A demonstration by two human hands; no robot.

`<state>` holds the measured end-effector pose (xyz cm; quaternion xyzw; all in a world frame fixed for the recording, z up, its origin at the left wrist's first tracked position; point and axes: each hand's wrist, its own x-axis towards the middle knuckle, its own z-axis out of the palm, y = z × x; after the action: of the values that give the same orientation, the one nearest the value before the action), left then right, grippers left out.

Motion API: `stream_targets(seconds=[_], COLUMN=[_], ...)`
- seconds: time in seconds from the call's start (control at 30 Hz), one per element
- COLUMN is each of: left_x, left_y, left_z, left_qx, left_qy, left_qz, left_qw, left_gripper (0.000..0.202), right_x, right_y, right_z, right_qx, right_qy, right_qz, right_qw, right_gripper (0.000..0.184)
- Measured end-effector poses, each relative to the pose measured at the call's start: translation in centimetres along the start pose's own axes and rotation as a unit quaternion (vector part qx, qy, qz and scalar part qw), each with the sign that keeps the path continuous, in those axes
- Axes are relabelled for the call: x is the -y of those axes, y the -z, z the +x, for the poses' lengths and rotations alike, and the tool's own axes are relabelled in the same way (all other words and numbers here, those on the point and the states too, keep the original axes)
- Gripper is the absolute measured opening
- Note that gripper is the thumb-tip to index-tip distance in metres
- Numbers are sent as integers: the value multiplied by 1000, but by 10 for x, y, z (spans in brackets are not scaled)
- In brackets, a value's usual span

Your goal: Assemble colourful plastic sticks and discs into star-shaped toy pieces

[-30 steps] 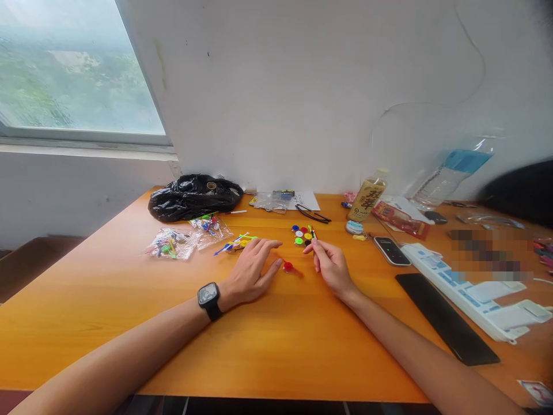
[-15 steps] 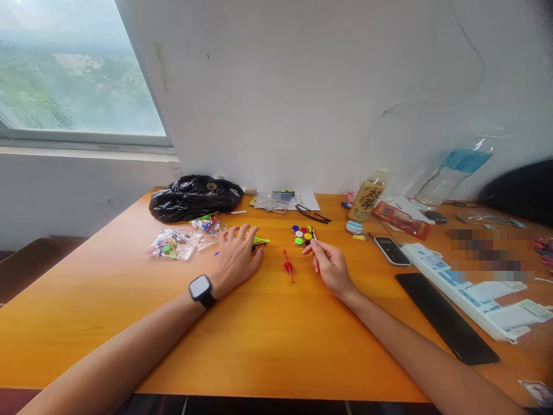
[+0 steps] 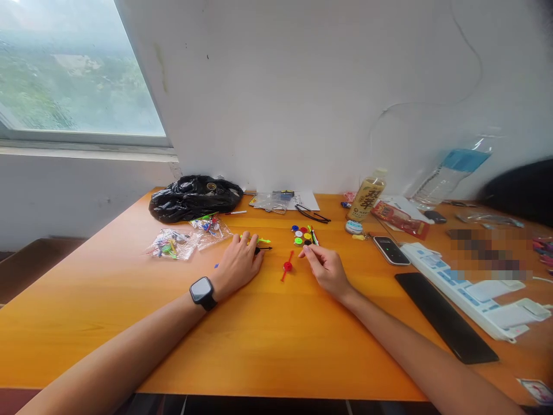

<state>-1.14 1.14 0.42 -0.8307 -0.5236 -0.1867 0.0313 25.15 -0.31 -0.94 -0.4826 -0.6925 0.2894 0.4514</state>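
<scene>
My left hand (image 3: 239,260), a watch on its wrist, rests palm down over small plastic arrows, its fingers spread and slightly bent. A green arrow (image 3: 264,241) and a black arrow (image 3: 265,248) poke out past its fingers; the rest is covered. Between my hands lies a red spinner (image 3: 287,266), a round disc with a long arrow across it. My right hand (image 3: 327,268) is closed in a pinch right of the spinner; anything between the fingertips is too small to make out. Just beyond it sit several coloured discs (image 3: 298,234) and thin sticks (image 3: 313,235).
Clear bags of small parts (image 3: 171,244) and a black plastic bag (image 3: 194,199) lie at the left. Glasses (image 3: 311,214) lie at the back. On the right are a drink bottle (image 3: 367,196), a phone-like device (image 3: 391,251), a power strip (image 3: 453,294) and a black slab (image 3: 447,317).
The red spinner has turned, its far end swinging from left to right. My right hand has drawn slightly nearer and left, off the sticks. My left fingers have lowered and bent more.
</scene>
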Motion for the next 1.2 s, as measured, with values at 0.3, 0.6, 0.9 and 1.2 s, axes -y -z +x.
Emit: stream_targets(seconds=[0.3,0.6,0.9,1.2], left_x=[-3,-11,0,-6], left_y=[-8,3,-6,-4], left_z=[0,-1,-3,-5], left_qx=[-35,-109,37,42], left_qy=[-65,-42,-108,-201], left_qz=[-144,-137,-254,-280], left_qw=[987,984,960,938], left_gripper=[22,34,62,76], right_x=[9,10,7,17], right_y=[-2,-3,0,-7], right_z=[-1,-2,-1,-6], right_qx=[143,187,193,226], right_qy=[79,194,161,187], right_qz=[-109,-100,-182,-73], right_qw=[981,958,951,953], right_gripper=[22,24,65,38])
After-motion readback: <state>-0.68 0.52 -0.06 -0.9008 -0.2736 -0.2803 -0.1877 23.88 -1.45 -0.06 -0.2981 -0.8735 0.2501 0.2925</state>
